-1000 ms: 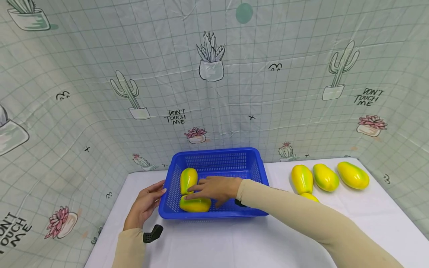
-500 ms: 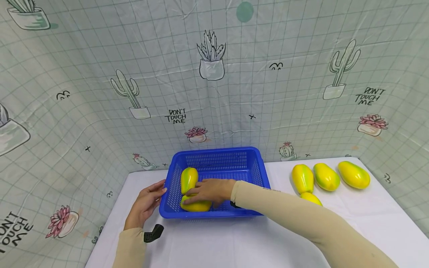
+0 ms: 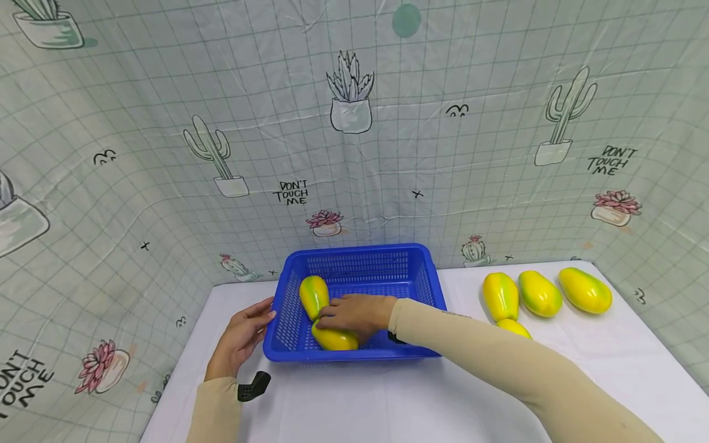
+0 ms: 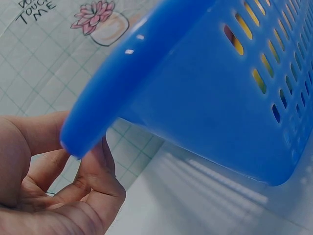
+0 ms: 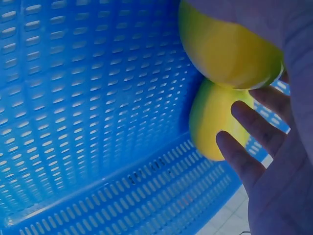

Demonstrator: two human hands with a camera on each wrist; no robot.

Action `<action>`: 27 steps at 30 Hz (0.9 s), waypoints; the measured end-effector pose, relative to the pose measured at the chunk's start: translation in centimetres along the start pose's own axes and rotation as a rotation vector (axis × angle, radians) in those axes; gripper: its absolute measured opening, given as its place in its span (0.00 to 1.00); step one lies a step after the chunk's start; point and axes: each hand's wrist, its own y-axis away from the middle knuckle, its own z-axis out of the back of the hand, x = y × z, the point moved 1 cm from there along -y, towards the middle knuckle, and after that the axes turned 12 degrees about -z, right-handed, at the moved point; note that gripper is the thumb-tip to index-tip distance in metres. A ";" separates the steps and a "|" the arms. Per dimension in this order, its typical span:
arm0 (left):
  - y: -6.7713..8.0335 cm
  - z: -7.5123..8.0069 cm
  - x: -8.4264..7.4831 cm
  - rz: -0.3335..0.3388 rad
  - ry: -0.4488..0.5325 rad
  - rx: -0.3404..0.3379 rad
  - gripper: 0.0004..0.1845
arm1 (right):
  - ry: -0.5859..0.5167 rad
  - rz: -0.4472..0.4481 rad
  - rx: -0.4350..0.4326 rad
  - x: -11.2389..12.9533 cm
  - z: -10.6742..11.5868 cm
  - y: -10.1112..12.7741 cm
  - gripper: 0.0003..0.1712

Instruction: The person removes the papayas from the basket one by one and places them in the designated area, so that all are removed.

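Note:
My left hand (image 3: 240, 335) holds the left rim of a blue slotted plastic basket (image 3: 360, 249). In the left wrist view the thumb lies on the rim and curled fingers sit beneath it. Inside the basket, my right hand (image 3: 360, 314) grips a yellow-green mango (image 3: 335, 340) near the front wall. Another mango (image 3: 313, 295) lies behind it, end against end, along the left side. The right wrist view has the gripped mango (image 5: 230, 49) partly covered by the thumb side of the hand, while several fingers reach over the other mango (image 5: 215, 117).
On the white-covered table right of the basket lie several mangoes: one upright in view (image 3: 500, 295), one slanted (image 3: 540, 293), one at far right (image 3: 584, 290), and one partly hidden by the right sleeve (image 3: 514, 327). A cactus-print cloth (image 3: 388, 160) hangs behind.
My right hand has closed around the front mango and moved it a little to the right. The mango behind has tilted, its near end shifting right. My left hand stays put.

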 end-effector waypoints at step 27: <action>0.2 -0.1 -0.1 0.000 -0.003 0.001 0.31 | -0.078 -0.104 0.134 -1.5 -0.8 1.6 0.54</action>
